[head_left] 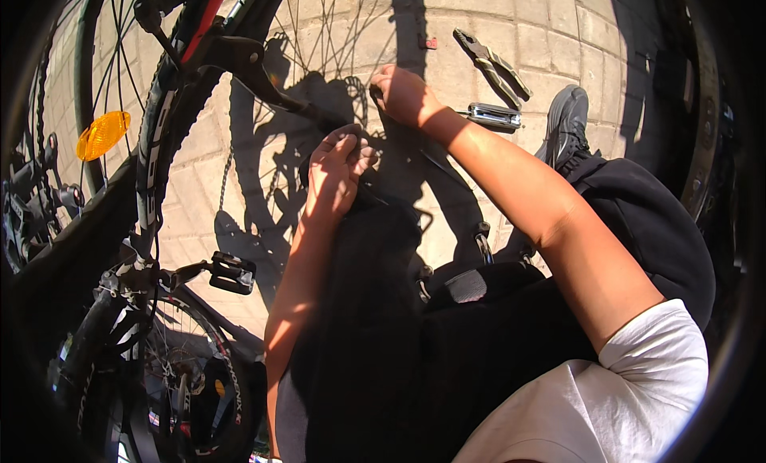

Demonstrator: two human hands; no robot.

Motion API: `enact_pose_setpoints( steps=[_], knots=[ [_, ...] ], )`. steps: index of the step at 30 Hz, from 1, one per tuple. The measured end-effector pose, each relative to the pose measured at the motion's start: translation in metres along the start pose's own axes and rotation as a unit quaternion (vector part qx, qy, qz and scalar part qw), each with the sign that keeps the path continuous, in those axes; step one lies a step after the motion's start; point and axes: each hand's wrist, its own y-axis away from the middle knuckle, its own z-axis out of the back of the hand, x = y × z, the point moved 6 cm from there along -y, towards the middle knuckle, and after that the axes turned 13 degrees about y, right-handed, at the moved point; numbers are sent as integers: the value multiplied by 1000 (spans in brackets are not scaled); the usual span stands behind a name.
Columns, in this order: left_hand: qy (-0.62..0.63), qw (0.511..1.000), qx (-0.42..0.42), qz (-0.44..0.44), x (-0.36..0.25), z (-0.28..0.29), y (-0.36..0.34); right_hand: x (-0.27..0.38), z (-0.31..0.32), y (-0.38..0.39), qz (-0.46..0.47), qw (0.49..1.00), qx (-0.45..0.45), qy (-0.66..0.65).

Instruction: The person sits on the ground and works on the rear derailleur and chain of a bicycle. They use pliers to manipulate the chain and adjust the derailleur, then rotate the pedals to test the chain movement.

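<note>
My left hand is closed, with thumb and fingertips pressed together, beside the lower end of a black curved metal arm on the bicycle. Whatever it pinches is too small or dark to make out. Farther off and to the right, my right hand is curled into a closed grip. A dark bit shows at its fingers, but its kind is unclear. Both hands are above the paving, close to each other. Just right of my right wrist lies a folding multi-tool, and beyond it a pair of pliers.
Bicycles crowd the left side, with an orange reflector, a black pedal and a spoked wheel. A small red piece lies on the paving stones. My dark shoe is at the right.
</note>
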Motion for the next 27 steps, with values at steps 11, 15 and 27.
enact_pose_setpoints(
  steps=[11,15,27],
  knots=[
    [22,999,28,7,3,1,1,6,7,9,59,995,39,68],
    [33,999,36,7,2,0,3,17,15,9,133,991,1,24],
    [-141,974,150,-99,-49,-54,55,82,90,46,-114,682,152,-707]
  ],
)
